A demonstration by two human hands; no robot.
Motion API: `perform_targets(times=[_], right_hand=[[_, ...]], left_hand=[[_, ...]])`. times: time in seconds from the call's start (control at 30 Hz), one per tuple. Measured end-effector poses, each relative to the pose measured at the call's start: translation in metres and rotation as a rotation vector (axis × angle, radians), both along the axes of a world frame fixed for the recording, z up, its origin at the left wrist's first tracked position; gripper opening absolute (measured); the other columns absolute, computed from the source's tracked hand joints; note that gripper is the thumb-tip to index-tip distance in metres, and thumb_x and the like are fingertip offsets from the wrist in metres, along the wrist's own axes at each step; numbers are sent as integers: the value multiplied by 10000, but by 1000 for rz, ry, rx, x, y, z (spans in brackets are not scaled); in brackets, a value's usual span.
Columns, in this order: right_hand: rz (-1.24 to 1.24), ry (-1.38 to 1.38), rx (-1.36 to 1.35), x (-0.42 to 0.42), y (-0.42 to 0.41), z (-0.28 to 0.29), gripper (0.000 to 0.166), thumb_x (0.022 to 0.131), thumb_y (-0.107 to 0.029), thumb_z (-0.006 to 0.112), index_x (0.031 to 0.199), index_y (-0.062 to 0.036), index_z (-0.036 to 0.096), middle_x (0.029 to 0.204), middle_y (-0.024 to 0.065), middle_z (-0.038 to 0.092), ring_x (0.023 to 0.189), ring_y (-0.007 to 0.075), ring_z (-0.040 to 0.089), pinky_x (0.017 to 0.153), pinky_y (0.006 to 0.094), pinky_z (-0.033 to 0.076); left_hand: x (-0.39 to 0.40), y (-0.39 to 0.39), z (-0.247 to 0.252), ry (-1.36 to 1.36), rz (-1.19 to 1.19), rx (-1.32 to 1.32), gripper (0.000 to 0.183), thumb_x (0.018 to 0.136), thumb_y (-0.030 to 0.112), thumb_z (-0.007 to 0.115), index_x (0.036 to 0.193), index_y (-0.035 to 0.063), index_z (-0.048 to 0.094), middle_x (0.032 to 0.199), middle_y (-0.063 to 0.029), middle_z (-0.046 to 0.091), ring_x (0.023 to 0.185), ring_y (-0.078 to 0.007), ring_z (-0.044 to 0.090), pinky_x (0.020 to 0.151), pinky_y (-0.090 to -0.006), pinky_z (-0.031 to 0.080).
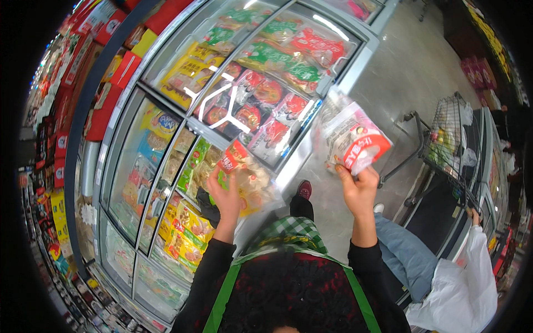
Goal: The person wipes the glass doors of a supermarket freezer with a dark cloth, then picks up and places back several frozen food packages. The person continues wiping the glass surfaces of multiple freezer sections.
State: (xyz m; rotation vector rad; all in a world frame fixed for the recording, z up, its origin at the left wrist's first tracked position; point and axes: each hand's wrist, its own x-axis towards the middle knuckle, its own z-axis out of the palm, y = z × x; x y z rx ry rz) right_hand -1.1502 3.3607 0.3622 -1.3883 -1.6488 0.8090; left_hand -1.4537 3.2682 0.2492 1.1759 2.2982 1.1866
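Note:
My left hand [225,195] grips the top corner of a clear plastic food bag [254,183] with a red printed label. Pale round pieces show through its film, and it hangs over the near edge of the chest freezer. Out over the floor to the right, my right hand [360,187] pinches another plastic food bag [354,129], white and clear with a red band and printed writing. That bag is held up beside the freezer's rim, and its contents are hard to make out. Under my left hand the freezer [191,125] is slid open, showing yellow food packets [187,233].
Sliding glass lids [266,83] cover green, red and yellow frozen packs. Red boxes [110,108] line a shelf at the left. A person in a white top [454,287] stands at the right, one hand at a wire shopping cart [443,141] holding produce.

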Motion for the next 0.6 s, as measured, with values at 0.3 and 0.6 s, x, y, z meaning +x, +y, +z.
perform_targets(times=[0.3,0.6], right_hand=[[363,-720,249,-63,-25,-98,151,730,-44,676,879,-66,689,1259,114,595,1206,311,543,1061,481,378],[-780,891,-941,-52,-3,-124,431,870,-357,767,1166,-120,563,1244,70,556,1227,235,475,1020,440,395]], left_hand=[[-16,-27,-89,-1134,151,-205,638,946,363,670,1404,-21,447,1187,-163,604,977,-251,638,814,-365,528],[-57,-21,-60,-2008,114,-8,400,989,254,602,1333,53,561,1297,-128,641,1149,-296,643,993,-465,511]])
